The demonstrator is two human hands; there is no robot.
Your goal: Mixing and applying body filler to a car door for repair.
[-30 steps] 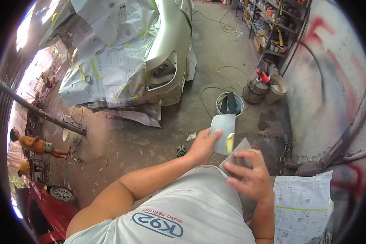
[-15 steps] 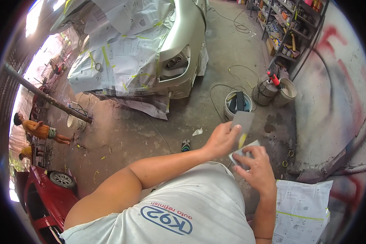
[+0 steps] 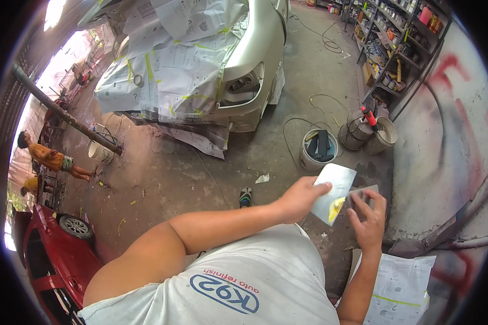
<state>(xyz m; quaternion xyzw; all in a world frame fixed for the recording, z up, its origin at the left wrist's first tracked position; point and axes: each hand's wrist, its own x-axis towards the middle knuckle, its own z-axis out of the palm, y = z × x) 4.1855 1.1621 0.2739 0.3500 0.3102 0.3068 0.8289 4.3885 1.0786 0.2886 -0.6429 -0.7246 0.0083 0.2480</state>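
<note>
My left hand (image 3: 302, 199) is closed on the edge of a pale flat metal putty plate (image 3: 336, 181), thumb on top. A smear of yellow putty (image 3: 336, 207) lies near the plate's lower corner. Just to its right, my right hand (image 3: 368, 221) pinches a thin grey putty spreader (image 3: 368, 189), partly hidden behind the fingers. The spreader's left edge is close to the plate; whether they touch, I cannot tell.
Ahead stands a light-coloured car body (image 3: 249, 62) masked with printed paper. A bucket of dark blocks (image 3: 307, 157), two more buckets, hoses and loaded shelves are at right. A red car (image 3: 65, 254), a pole and two people are at left. Masking paper (image 3: 401, 281) lies lower right.
The plate in my left hand has tipped so its broad face and yellow smear show. My right hand has moved right and slightly lower with the spreader. The view has shifted slightly.
</note>
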